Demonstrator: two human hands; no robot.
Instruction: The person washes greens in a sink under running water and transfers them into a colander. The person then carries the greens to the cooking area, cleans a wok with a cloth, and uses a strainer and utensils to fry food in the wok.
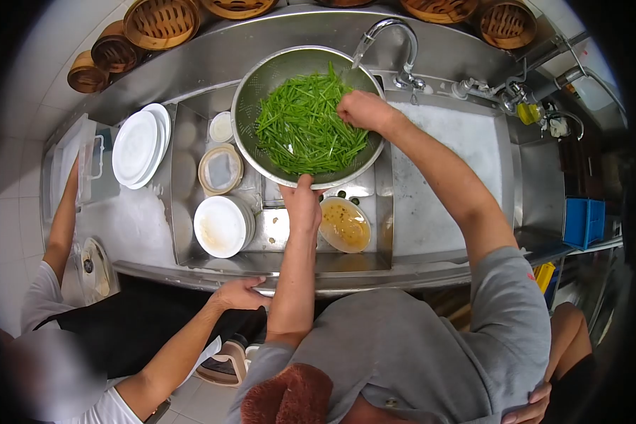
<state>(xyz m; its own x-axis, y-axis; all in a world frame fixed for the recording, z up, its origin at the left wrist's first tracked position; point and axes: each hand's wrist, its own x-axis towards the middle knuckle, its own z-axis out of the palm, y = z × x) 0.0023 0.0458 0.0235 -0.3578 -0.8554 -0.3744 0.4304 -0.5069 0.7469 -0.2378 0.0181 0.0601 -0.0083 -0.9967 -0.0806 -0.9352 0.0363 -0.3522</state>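
Observation:
A large metal colander (244, 152) full of thin cut green stalks (304, 124) is tilted over the middle of the sink. My left hand (302, 201) grips its near rim from below. My right hand (364, 111) is inside the right part of the colander, its fingers curled at the edge of the stalks. Whether it holds any stalks is hidden. Just beyond that hand, the spout of a curved metal faucet (394, 25) points down at the colander's far right rim.
Below the colander are stacked bowls (219, 226) and an oval dish with brown residue (345, 225). White plates (138, 148) stand in the left basin beside a co-worker's arm (67, 212). Foamy water fills the right basin (445, 177). Bamboo steamers (161, 22) line the back ledge.

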